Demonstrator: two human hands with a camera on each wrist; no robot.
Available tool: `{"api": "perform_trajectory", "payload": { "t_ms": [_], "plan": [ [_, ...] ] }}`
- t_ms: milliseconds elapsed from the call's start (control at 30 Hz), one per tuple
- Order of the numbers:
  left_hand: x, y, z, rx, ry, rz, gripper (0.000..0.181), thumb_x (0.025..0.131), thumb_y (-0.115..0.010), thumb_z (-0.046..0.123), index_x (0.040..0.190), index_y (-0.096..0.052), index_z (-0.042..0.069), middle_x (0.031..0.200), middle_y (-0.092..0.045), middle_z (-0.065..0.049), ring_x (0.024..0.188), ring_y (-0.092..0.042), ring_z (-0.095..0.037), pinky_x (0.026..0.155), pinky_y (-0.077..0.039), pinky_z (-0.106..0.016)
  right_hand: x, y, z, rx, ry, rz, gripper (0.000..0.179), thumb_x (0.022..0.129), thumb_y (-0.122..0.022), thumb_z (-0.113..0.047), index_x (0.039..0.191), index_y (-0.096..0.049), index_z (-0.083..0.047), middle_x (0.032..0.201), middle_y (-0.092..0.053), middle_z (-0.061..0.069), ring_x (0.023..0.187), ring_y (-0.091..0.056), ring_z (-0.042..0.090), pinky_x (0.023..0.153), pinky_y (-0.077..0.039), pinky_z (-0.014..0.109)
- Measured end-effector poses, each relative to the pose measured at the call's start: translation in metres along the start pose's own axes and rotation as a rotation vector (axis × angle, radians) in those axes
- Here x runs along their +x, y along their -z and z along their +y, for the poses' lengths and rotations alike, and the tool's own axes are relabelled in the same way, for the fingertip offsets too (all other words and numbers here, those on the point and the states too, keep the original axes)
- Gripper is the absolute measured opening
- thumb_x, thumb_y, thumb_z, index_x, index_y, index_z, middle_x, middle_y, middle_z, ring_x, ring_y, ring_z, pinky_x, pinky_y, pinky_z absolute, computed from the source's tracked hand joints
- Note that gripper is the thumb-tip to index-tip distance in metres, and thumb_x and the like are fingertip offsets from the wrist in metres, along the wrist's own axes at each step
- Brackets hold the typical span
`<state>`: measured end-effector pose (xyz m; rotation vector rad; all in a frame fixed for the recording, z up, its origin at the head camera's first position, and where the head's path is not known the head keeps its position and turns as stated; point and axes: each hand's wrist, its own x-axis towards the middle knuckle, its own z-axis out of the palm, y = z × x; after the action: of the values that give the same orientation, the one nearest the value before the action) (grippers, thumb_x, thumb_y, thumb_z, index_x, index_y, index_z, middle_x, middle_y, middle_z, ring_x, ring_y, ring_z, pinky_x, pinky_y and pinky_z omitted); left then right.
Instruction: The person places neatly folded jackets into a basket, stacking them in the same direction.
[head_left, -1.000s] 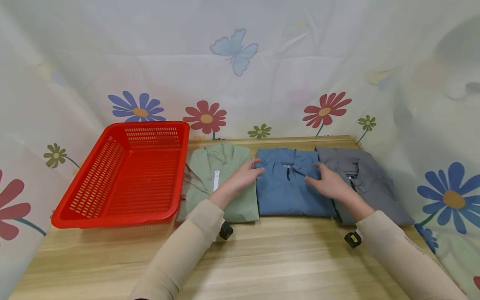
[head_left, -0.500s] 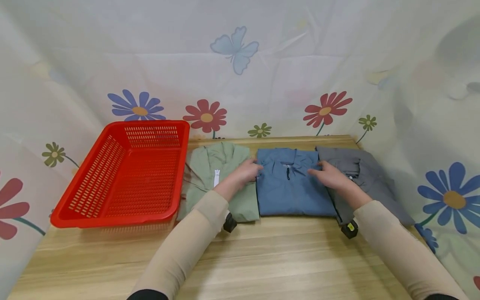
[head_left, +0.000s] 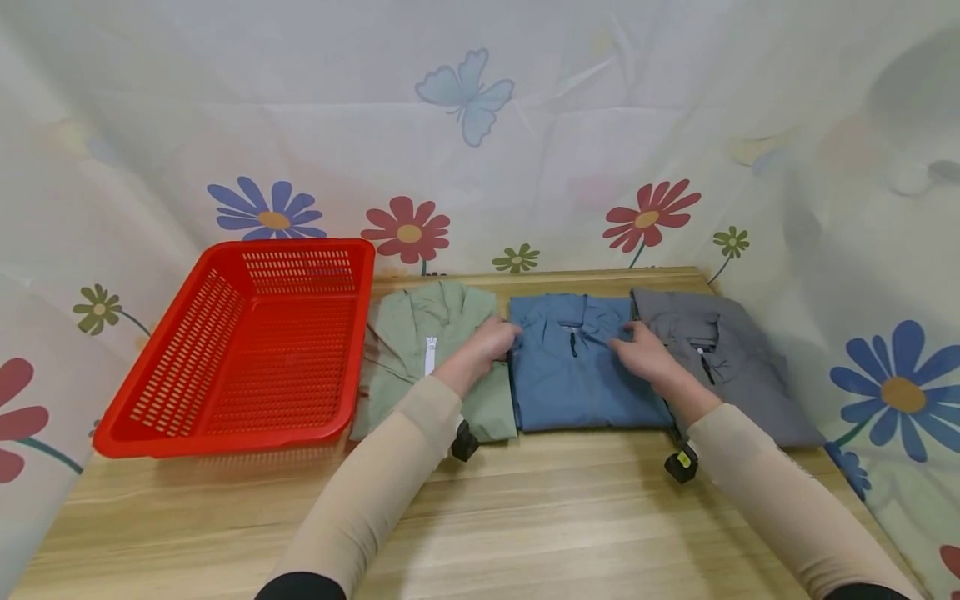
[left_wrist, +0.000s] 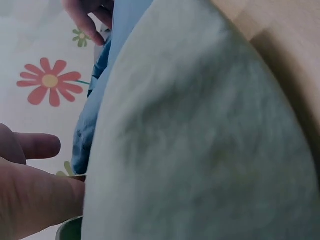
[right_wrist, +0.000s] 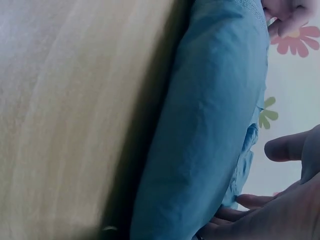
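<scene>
A folded blue zip-neck jacket (head_left: 577, 383) lies on the table between a folded light-green one (head_left: 420, 317) and a folded grey one (head_left: 750, 367). My left hand (head_left: 491, 339) reaches over the green jacket, fingertips at the blue jacket's left edge. On the opposite side, my right hand (head_left: 647, 352) has its fingers at the blue jacket's right edge, beside the grey one. In the left wrist view the thumb (left_wrist: 42, 145) stands apart from the cloth. The right wrist view likewise shows the right thumb (right_wrist: 285, 148) off the blue cloth, lower fingers partly hidden behind it.
A red plastic basket (head_left: 363, 333) with slotted walls stands on the left of the wooden table (head_left: 555, 508), close beside the green jacket. A flower-printed curtain (head_left: 555, 183) rises behind the table and along both sides.
Both hands have settled lower at the blue jacket's side edges; the right fingers have moved down between the blue and grey jackets. The jackets and basket stay in place.
</scene>
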<state>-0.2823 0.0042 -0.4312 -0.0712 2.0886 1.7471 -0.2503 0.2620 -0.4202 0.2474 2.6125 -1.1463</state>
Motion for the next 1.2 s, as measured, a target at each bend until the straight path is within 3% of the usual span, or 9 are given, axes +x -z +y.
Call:
{"api": "perform_trajectory", "payload": {
  "t_ms": [167,267,400,733,1033,1200],
  "plan": [
    [0.001,0.002,0.001,-0.044,0.018,-0.042,0.053,0.104,-0.047,0.005,0.152,-0.034,-0.011,0.142,-0.047,-0.022,0.117,-0.051,-0.028,0.094,-0.049,-0.038,0.0,0.003,-0.001,0.052,-0.019,0.016,0.069,0.108,-0.043,-0.023,0.159,-0.011,0.009,0.163,-0.012,0.034,0.149,-0.018,0.049,0.117,-0.024,0.062],
    [0.002,0.004,0.0,-0.083,0.047,-0.068,0.054,0.104,-0.045,0.002,0.154,-0.03,-0.01,0.151,-0.04,-0.024,0.134,-0.045,-0.032,0.109,-0.043,-0.044,0.002,0.006,0.0,0.086,-0.036,0.02,0.069,0.108,-0.043,-0.022,0.159,-0.01,0.009,0.163,-0.012,0.034,0.149,-0.018,0.048,0.118,-0.023,0.061],
    [0.004,0.005,-0.001,-0.112,0.071,-0.082,0.059,0.103,-0.045,0.0,0.158,-0.023,-0.009,0.161,-0.03,-0.024,0.146,-0.033,-0.034,0.117,-0.033,-0.048,0.005,0.01,0.003,0.118,-0.032,0.029,0.067,0.107,-0.043,-0.019,0.158,-0.011,0.011,0.162,-0.013,0.035,0.149,-0.018,0.047,0.118,-0.023,0.059],
    [0.011,0.005,-0.007,-0.158,0.072,-0.083,0.065,0.102,-0.048,0.0,0.16,-0.019,-0.006,0.163,-0.027,-0.022,0.146,-0.033,-0.032,0.116,-0.033,-0.047,0.01,0.013,0.011,0.188,-0.044,0.06,0.064,0.105,-0.047,-0.016,0.158,-0.021,0.01,0.162,-0.019,0.032,0.148,-0.023,0.046,0.117,-0.026,0.058],
    [0.009,0.009,-0.006,-0.181,0.08,-0.107,0.065,0.104,-0.045,0.001,0.163,-0.017,0.0,0.167,-0.016,-0.02,0.152,-0.02,-0.032,0.119,-0.025,-0.054,0.011,0.014,0.019,0.22,-0.06,0.068,0.057,0.104,-0.049,-0.007,0.156,-0.029,0.009,0.163,-0.017,0.031,0.148,-0.023,0.044,0.117,-0.027,0.057],
    [0.008,0.015,-0.006,-0.188,0.092,-0.13,0.066,0.103,-0.046,0.0,0.163,-0.02,0.003,0.166,-0.019,-0.019,0.148,-0.027,-0.033,0.116,-0.031,-0.056,0.007,0.019,0.022,0.202,-0.046,0.048,0.057,0.103,-0.051,-0.005,0.155,-0.031,0.008,0.162,-0.02,0.031,0.146,-0.026,0.045,0.116,-0.029,0.059]
  ]
}}
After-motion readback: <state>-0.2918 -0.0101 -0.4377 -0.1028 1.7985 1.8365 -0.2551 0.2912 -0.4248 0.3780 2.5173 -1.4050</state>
